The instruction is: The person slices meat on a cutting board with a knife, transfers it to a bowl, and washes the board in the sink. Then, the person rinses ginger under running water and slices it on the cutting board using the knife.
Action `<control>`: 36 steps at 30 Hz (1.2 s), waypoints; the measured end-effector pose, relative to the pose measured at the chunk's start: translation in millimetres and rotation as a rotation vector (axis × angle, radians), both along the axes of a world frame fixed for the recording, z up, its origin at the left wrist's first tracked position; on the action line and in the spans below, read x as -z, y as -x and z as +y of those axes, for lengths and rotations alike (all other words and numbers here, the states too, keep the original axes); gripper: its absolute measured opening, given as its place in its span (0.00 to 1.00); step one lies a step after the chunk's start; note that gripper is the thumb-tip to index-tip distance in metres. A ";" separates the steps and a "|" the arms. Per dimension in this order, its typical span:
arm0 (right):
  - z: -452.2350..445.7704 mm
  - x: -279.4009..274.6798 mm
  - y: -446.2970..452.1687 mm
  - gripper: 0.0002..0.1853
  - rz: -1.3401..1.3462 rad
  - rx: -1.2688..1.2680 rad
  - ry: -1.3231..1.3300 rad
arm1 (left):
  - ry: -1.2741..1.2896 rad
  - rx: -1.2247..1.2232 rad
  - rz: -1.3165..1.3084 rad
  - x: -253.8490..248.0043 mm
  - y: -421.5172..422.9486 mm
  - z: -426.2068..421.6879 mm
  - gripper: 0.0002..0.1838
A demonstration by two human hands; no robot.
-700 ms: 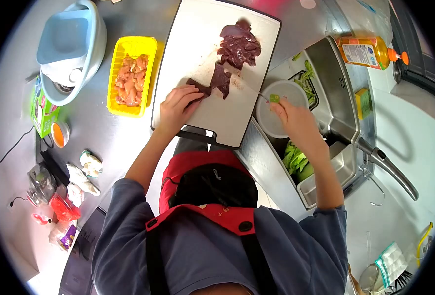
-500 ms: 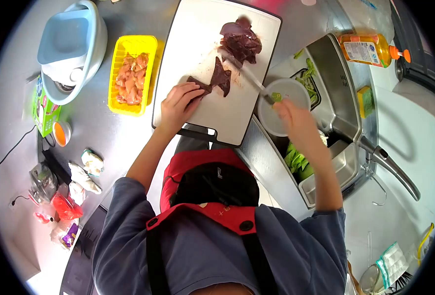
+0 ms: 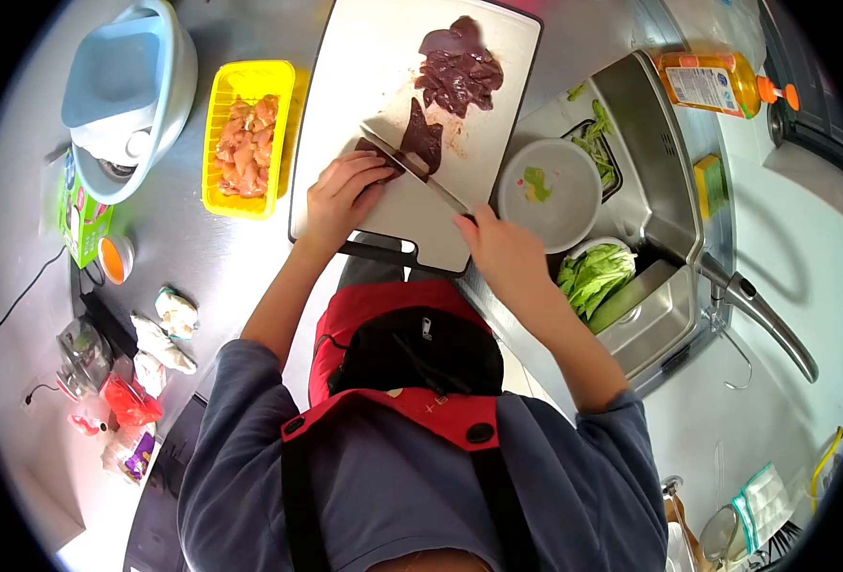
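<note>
Dark meat piece point(image 3: 368, 146) on the cutting board point(image 3: 364, 76), partly under the fingertips of the left hand point(image 3: 337, 202). Left hand: narrow, fingers bunched together, pressing the piece flat rather than gripping it; thumb position hard to make out. Right hand point(image 3: 505, 250): closed round the handle of a knife point(image 3: 446, 197), blade slanting across the meat just beside the left fingertips. Can't tell from above whether the edge is into the meat or just over it.

Step in hand looks like slicing, left hand steadying, right hand cutting. Next move seems to call for a controlled stroke, left fingertips tucked back from the edge, piece pinned; a wet surface could let it slip toward the blade.

Just ahead and to the right of the left hand, past the blade, a second dark piece point(image 3: 423, 138). Further ahead, well apart from both hands, a pile of dark meat pieces point(image 3: 459, 71).

Left of the left hand, off the board: yellow tray point(image 3: 235, 210) with paler meat chunks point(image 3: 242, 157). Beyond that, blue basin point(image 3: 185, 86).

Right of the right hand: round white plate point(image 3: 574, 205) with a green print, leafy greens point(image 3: 598, 276) nearer the body, sink point(image 3: 664, 191) behind.
</note>
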State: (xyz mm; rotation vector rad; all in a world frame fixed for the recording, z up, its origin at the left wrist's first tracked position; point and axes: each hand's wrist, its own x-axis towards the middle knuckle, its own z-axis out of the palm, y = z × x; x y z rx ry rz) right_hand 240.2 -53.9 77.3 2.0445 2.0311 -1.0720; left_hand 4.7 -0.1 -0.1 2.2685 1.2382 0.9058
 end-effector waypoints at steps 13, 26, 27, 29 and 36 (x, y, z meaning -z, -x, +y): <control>35.4 3.2 -61.2 0.22 0.181 0.203 -0.074 | 0.244 -0.368 -0.292 -8.3 -22.3 9.1 0.12; 8.2 -22.2 -50.8 0.19 0.129 0.108 -0.148 | -0.137 -0.126 0.003 -2.2 -36.3 19.8 0.17; 7.0 -22.0 -49.0 0.19 0.131 0.109 -0.147 | -0.135 -0.114 0.013 -1.1 -34.3 19.7 0.17; 4.8 -22.4 -43.0 0.19 0.086 0.040 -0.184 | -0.142 -0.090 0.002 2.8 -33.1 22.1 0.16; -1.0 -19.9 -31.9 0.17 0.056 0.005 -0.122 | -0.148 -0.069 0.009 5.8 -34.0 26.9 0.13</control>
